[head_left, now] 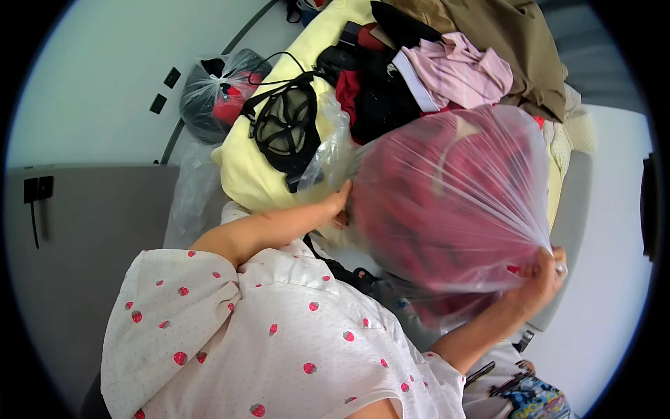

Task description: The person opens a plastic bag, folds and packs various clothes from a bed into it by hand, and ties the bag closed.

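A large see-through plastic bag (453, 188) stuffed with dark red cloth bulges in front of me. At its right side, my right hand (548, 271) is closed around the gathered neck, and the plastic is drawn into tight folds toward it. My left hand (338, 207) lies against the bag's left side with thumb and fingers apart; some fingertips are hidden. Beyond that hand, a black cap (285, 126) lies with its inside up on yellow bedding (241, 171), beside a loose piece of clear plastic (328, 150).
Behind the bag are a pink striped garment (460, 73), dark clothes (377, 98) and brown cloth (509, 42). Another knotted clear bag (216, 98) sits by the wall at left. A grey panel (98, 237) stands left. Patterned cloth (537, 398) lies lower right.
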Action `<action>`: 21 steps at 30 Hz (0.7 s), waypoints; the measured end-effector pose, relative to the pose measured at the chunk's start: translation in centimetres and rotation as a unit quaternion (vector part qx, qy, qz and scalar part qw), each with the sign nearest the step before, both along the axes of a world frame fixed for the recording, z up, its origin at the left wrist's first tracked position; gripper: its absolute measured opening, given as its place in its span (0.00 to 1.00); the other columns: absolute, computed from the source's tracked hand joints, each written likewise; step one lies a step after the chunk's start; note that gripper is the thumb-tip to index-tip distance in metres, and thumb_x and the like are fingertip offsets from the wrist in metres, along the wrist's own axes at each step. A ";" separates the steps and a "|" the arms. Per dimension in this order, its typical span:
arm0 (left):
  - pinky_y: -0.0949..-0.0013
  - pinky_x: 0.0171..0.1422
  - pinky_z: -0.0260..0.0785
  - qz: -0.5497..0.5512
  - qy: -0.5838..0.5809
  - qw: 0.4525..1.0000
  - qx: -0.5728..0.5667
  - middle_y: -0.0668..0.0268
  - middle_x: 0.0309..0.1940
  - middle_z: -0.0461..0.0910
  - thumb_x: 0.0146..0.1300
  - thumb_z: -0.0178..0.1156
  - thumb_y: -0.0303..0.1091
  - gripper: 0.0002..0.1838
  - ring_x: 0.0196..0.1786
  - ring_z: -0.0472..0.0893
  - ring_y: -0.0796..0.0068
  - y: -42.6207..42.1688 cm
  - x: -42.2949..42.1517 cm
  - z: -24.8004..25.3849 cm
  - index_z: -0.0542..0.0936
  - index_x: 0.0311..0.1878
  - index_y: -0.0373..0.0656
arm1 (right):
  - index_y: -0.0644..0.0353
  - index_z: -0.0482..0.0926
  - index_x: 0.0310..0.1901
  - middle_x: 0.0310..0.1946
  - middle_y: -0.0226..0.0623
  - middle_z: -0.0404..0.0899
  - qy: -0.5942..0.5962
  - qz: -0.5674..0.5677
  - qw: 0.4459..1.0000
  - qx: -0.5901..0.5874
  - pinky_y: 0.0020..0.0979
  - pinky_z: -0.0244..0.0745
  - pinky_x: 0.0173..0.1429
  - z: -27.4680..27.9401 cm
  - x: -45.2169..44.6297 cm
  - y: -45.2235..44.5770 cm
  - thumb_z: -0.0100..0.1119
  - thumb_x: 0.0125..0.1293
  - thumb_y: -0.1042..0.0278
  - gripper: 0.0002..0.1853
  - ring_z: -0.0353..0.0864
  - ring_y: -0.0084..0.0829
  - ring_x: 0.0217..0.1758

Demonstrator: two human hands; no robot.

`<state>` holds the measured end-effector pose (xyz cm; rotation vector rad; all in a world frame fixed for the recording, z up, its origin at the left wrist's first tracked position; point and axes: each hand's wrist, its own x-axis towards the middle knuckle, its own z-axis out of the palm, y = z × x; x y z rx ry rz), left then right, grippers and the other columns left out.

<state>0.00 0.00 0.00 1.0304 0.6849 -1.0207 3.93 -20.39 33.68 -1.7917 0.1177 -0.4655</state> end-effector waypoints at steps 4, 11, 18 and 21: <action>0.52 0.53 0.66 -0.030 -0.034 0.993 -0.105 0.46 0.56 0.64 0.50 0.21 0.76 0.49 0.51 0.71 0.48 -0.5 -0.5 4.9 0.54 0.65 0.46 | 0.53 0.59 0.17 0.12 0.21 0.54 -0.075 -0.007 0.988 -0.132 0.15 0.44 0.14 6.6 0.1 2.0 0.52 0.49 0.73 0.12 0.50 0.12 0.11; 0.56 0.53 0.67 0.020 -0.073 0.982 -0.171 0.45 0.50 0.68 0.49 0.29 0.76 0.49 0.46 0.75 0.54 14.3 -0.4 8.1 0.57 0.63 0.43 | 0.54 0.60 0.18 0.15 0.19 0.53 -0.186 -0.082 0.974 -0.096 0.13 0.42 0.21 10.4 1.2 19.6 0.50 0.51 0.70 0.10 0.49 0.09 0.16; 0.55 0.58 0.62 0.210 -0.041 0.944 -0.253 0.50 0.54 0.65 0.49 0.34 0.76 0.49 0.54 0.69 0.55 30.7 1.5 7.5 0.54 0.63 0.43 | 0.58 0.66 0.21 0.12 0.21 0.57 -0.185 0.055 0.953 -0.233 0.14 0.39 0.18 10.6 5.3 35.6 0.48 0.50 0.66 0.07 0.48 0.10 0.12; 0.51 0.60 0.58 0.303 -0.057 0.924 -0.227 0.56 0.59 0.62 0.53 0.34 0.72 0.44 0.58 0.65 0.55 37.7 0.0 7.4 0.53 0.64 0.46 | 0.65 0.65 0.19 0.15 0.28 0.62 -0.144 0.190 0.962 -0.136 0.17 0.50 0.22 8.0 5.2 42.0 0.49 0.43 0.72 0.06 0.55 0.14 0.16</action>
